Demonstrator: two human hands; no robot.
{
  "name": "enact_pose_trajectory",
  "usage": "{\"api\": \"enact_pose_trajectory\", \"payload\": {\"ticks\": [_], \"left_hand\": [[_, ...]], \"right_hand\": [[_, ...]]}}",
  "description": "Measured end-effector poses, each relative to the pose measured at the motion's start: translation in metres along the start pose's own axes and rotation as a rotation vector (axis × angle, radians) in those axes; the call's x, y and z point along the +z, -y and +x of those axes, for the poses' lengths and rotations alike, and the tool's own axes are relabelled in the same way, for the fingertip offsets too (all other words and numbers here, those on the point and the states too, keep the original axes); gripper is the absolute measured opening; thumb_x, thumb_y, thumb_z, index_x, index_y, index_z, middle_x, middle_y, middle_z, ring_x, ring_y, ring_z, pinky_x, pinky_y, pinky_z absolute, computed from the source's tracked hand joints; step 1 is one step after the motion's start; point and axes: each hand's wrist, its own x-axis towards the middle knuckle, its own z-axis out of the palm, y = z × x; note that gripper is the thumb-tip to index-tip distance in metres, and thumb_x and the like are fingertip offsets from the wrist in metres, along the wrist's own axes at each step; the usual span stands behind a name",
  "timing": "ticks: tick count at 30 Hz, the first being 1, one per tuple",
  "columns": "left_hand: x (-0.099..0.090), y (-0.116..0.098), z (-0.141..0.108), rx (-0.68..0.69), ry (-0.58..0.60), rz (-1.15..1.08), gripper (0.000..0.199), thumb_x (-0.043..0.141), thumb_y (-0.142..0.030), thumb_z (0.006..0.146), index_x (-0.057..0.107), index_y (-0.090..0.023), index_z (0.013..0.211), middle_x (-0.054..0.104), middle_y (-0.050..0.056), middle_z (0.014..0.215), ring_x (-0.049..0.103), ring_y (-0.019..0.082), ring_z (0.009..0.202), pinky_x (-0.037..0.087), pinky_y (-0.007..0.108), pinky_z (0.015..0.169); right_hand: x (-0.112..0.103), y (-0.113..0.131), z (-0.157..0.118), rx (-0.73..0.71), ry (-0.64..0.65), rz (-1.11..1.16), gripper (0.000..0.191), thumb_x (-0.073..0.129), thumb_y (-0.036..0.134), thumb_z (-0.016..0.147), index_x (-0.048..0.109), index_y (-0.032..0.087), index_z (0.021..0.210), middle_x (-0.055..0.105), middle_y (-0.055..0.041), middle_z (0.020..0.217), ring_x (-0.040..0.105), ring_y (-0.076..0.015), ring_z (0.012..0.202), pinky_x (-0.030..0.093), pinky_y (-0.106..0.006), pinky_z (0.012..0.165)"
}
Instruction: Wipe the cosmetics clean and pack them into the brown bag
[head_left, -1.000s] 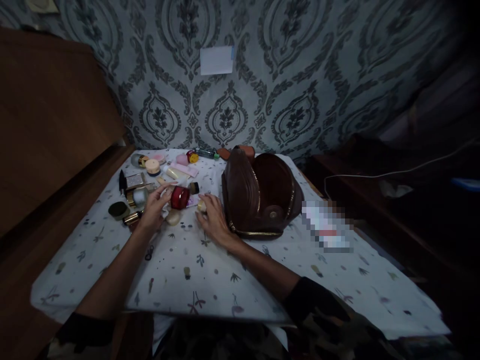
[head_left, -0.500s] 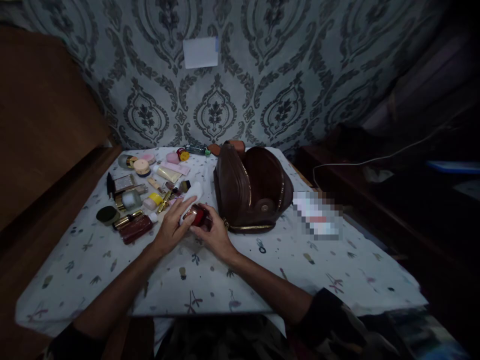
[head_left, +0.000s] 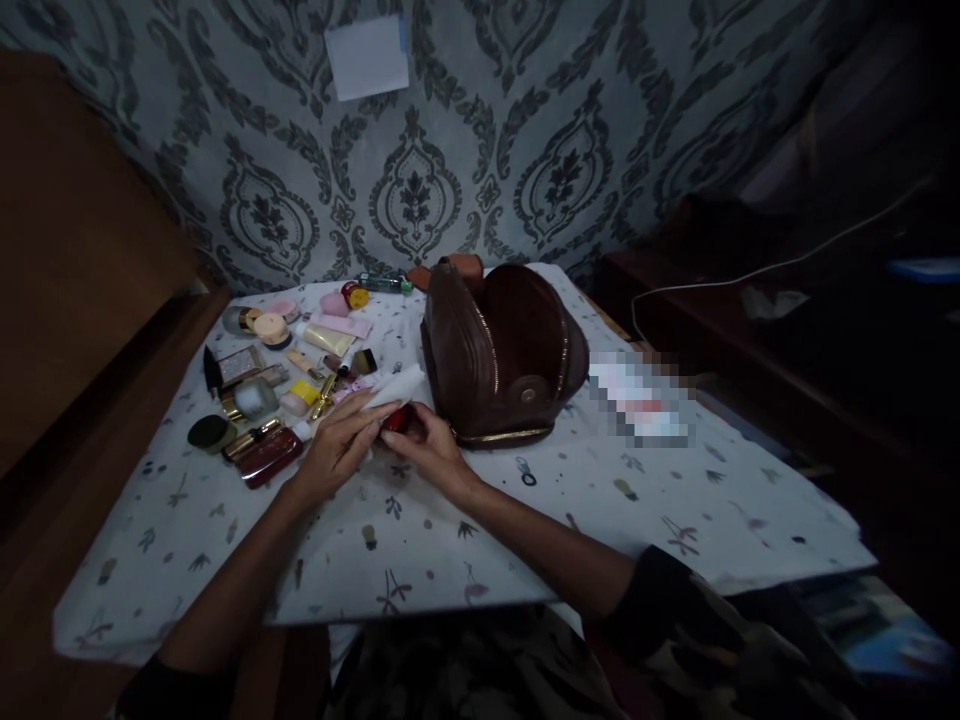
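Both hands meet in front of a brown leather bag (head_left: 469, 400). My right hand (head_left: 433, 455) is closed around a small, glossy red container (head_left: 396, 419), mostly covered by fingers. My left hand (head_left: 337, 450) grips a white tissue (head_left: 397, 386) and presses it against the red container. The bag stands upright with its zipped top spread wide. Just left of my left hand lie a dark red bottle (head_left: 270, 458) with a white cap and a gold-and-black tube (head_left: 253, 438).
More cosmetics crowd the table's left side: a frosted bottle (head_left: 259, 398), a cream tube (head_left: 325, 338), a round compact (head_left: 271, 330) and a dark brush (head_left: 212, 372). Right of the bag is a pixelated item (head_left: 641, 400). A patterned wall (head_left: 416, 190) stands behind the white cloth (head_left: 480, 545).
The tissue has shifted and now covers more of the red container, which shows less between my fingers. The whole view has tilted slightly.
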Motion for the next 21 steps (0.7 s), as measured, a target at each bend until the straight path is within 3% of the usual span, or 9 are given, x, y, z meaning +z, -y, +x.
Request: {"api": "enact_pose_trajectory", "payload": {"ticks": [4,8,14,21], "left_hand": [[0.001,0.006,-0.001,-0.040,0.041,0.049,0.038,0.046,-0.032,0.097,0.064,-0.025,0.130,0.068,0.007,0.127,0.059,0.025,0.119,0.040,0.044,0.108],[0.001,0.012,-0.001,-0.092,0.026,0.077,0.040,0.049,-0.036,0.095,0.061,-0.022,0.131,0.066,0.008,0.131,0.056,0.026,0.124,0.035,0.044,0.112],[0.000,0.017,0.001,-0.159,0.024,0.052,0.037,0.048,-0.043,0.094,0.064,-0.018,0.116,0.070,0.009,0.111,0.063,0.026,0.104,0.046,0.036,0.092],[-0.001,0.016,0.001,-0.238,0.085,0.066,0.037,0.045,-0.052,0.092,0.062,-0.020,0.096,0.066,0.003,0.082,0.059,0.024,0.080,0.043,0.033,0.074]], "right_hand": [[0.001,-0.006,0.000,-0.080,0.019,-0.108,0.057,0.081,0.036,0.067,0.058,0.021,0.117,0.067,-0.0045,0.110,0.065,-0.0194,0.098,0.053,-0.036,0.091],[0.001,-0.006,-0.004,-0.174,0.014,-0.263,0.064,0.081,0.034,0.068,0.056,0.021,0.126,0.063,-0.0079,0.121,0.063,-0.0211,0.104,0.053,-0.036,0.091],[0.000,-0.006,-0.007,-0.285,0.003,-0.395,0.066,0.080,0.025,0.070,0.055,0.024,0.131,0.060,-0.0087,0.124,0.060,-0.0227,0.110,0.052,-0.037,0.093],[0.000,-0.003,-0.009,-0.372,-0.028,-0.515,0.063,0.077,0.022,0.074,0.054,0.024,0.132,0.059,-0.0089,0.121,0.059,-0.0232,0.112,0.050,-0.039,0.096]]}}
